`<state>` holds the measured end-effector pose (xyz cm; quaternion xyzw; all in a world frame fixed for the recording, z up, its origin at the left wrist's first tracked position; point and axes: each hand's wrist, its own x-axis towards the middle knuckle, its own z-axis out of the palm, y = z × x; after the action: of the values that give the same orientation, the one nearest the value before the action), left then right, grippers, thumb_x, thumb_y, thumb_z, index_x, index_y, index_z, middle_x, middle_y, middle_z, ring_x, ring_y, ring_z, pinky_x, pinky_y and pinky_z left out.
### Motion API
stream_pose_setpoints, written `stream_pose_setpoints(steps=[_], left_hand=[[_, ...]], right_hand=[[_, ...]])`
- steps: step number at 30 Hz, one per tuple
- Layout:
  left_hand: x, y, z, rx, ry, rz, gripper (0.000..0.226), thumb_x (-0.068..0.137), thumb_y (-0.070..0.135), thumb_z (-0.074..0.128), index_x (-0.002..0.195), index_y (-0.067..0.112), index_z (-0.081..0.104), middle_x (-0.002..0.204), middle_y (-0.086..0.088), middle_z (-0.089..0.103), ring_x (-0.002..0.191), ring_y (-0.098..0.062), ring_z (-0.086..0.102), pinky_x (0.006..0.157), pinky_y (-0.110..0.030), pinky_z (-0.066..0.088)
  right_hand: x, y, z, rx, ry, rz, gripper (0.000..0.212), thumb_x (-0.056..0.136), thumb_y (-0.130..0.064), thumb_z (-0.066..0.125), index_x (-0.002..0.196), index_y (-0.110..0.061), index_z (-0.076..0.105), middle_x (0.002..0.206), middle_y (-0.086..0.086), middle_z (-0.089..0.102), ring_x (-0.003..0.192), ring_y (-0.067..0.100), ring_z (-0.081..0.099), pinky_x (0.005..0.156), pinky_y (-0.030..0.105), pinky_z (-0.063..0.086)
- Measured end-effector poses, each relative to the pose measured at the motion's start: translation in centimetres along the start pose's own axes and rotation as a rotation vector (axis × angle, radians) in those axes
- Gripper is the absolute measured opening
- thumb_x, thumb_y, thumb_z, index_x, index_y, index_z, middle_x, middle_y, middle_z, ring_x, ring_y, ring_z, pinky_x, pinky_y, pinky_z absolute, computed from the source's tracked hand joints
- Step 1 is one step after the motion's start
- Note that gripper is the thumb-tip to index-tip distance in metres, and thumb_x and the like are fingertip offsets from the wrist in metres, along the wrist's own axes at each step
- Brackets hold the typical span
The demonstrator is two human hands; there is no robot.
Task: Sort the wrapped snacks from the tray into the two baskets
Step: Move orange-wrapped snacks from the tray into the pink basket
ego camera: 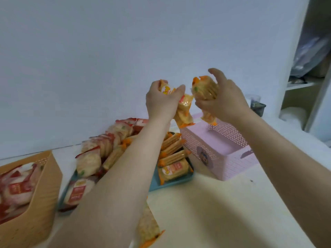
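White wall (107, 51) behind, the left hand (159, 102) and right hand (223, 101) each clutch orange-edged snacks (184, 111) above the table (215, 212), the right's bundle (206, 90) hanging lengthwise-down nearest the pink basket (232, 169), tray (172, 183) lying left.

The pink basket (232, 169) is open from above; the heaped tray (172, 184) stands just beside it.

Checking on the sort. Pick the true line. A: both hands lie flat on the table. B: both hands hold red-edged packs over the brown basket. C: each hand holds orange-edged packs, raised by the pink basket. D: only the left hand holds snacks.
C: the left hand grips orange-edged packs and the right hand grips an orange-edged stack, both raised by the pink basket.
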<state>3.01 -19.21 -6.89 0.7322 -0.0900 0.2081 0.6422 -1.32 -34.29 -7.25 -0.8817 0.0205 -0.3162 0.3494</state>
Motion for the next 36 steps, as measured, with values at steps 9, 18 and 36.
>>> stream_pose_setpoints(steps=[9, 18, 36], left_hand=[[-1.5, -2.9, -0.3, 0.216, -0.399, -0.056, 0.053, 0.089, 0.036, 0.062, 0.137, 0.026, 0.044, 0.142, 0.002, 0.042, 0.131, -0.012, 0.04, 0.096, -0.028, 0.038], [-4.4, -10.3, -6.6, 0.737, -0.828, -0.253, 0.109, 0.055, 0.054, 0.082, 0.145, 0.024, 0.028, 0.139, 0.009, 0.047, 0.12, -0.011, 0.048, 0.099, -0.029, 0.043], [-7.1, -9.4, -16.1, 0.975, -0.908, -0.311, 0.125, 0.046, 0.092, 0.049, 0.151, 0.035, 0.013, 0.158, 0.007, 0.018, 0.141, -0.013, 0.027, 0.114, -0.035, 0.028]], right_hand=[[-3.2, 2.1, 0.6, -0.369, -0.074, -0.046, 0.052, 0.086, -0.02, 0.052, 0.137, -0.027, 0.045, 0.138, 0.003, 0.05, 0.129, 0.027, 0.041, 0.104, 0.049, 0.034], [-7.1, -0.8, 9.0, -0.634, -0.929, -0.279, 0.111, 0.075, -0.033, 0.071, 0.153, -0.026, -0.007, 0.161, 0.008, -0.01, 0.148, 0.028, -0.01, 0.115, 0.053, 0.017], [-4.1, -1.3, 12.3, -0.712, -1.102, -0.242, 0.11, 0.058, -0.066, 0.076, 0.147, -0.021, 0.029, 0.15, 0.008, 0.034, 0.133, 0.03, 0.038, 0.108, 0.042, 0.036]])
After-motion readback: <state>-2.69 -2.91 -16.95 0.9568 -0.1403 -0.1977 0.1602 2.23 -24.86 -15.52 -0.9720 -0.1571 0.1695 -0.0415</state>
